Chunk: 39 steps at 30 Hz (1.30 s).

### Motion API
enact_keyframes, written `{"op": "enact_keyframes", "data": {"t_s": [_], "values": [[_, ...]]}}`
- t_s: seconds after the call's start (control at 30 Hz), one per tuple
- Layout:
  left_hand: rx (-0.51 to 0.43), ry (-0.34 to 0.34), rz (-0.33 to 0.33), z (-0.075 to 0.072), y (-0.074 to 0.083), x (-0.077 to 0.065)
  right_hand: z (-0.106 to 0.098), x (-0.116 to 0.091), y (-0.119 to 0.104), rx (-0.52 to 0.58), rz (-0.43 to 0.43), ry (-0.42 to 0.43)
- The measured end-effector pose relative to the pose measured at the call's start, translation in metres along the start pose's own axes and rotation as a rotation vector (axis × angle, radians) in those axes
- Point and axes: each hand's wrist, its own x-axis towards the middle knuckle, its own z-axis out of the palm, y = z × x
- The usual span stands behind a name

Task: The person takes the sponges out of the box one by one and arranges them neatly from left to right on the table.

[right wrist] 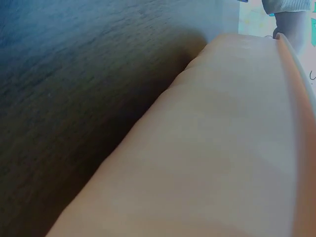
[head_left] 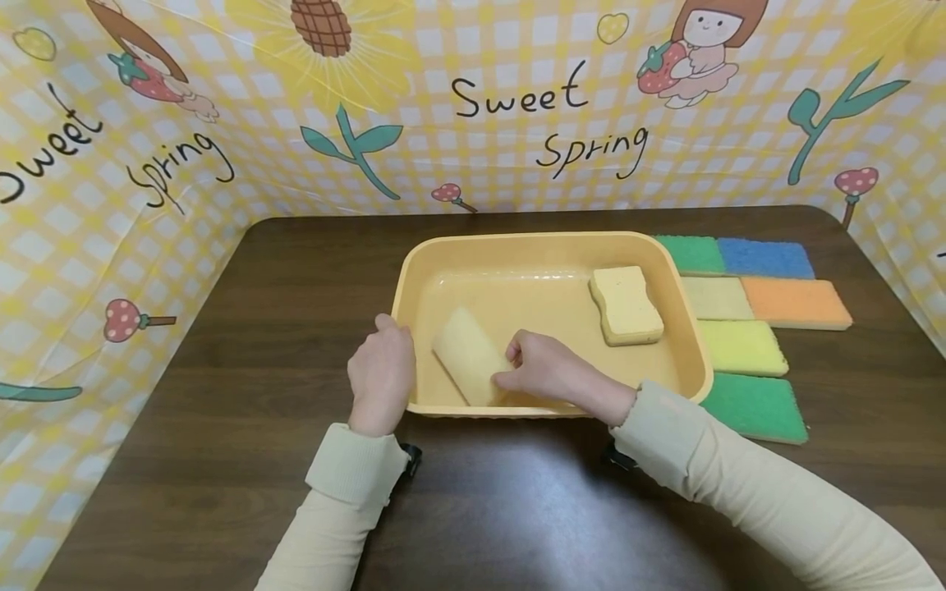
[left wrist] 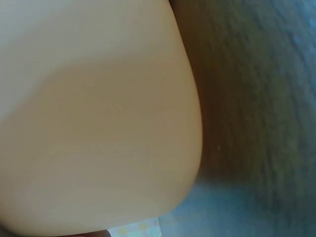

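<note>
A pale yellow tub (head_left: 532,244) stands on the table; its outer wall fills most of both wrist views. My left hand (head_left: 383,373) grips the tub's left rim near the front corner. Inside the tub, at the left, my right hand (head_left: 550,369) pinches the lower right edge of a pale yellow sponge (head_left: 466,353), which is tilted and slightly blurred. A second pale yellow sponge (head_left: 626,304), with wavy sides, lies in the tub's right part, away from both hands. In the right wrist view, the left hand (right wrist: 289,27) shows at the far rim.
Along the tub's right side lie several flat scouring sponges: a green one (head_left: 757,406), a yellow one (head_left: 742,346), an orange one (head_left: 796,302) and a blue one (head_left: 766,258) among them. The dark wooden table (head_left: 296,328) is bordered by a checked cloth (head_left: 443,148).
</note>
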Motion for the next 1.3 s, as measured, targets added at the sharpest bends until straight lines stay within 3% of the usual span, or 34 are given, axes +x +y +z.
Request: {"op": "enact_keyframes", "data": {"t_s": [0.43, 0.7, 0.97, 1.3], "values": [[-0.005, 0.006, -0.007, 0.002, -0.001, 0.001, -0.019, -0.003, 0.006, 0.099, -0.011, 0.129], [-0.011, 0.01, -0.005, 0.001, -0.001, 0.0, -0.031, -0.007, 0.018, 0.216, 0.032, 0.131], [-0.007, 0.009, 0.001, 0.001, -0.001, 0.0, -0.045, -0.019, 0.026, 0.24, 0.039, 0.116], [0.005, 0.008, 0.001, 0.001, -0.001, 0.0, -0.062, -0.034, 0.039, 0.209, 0.019, 0.18]]}}
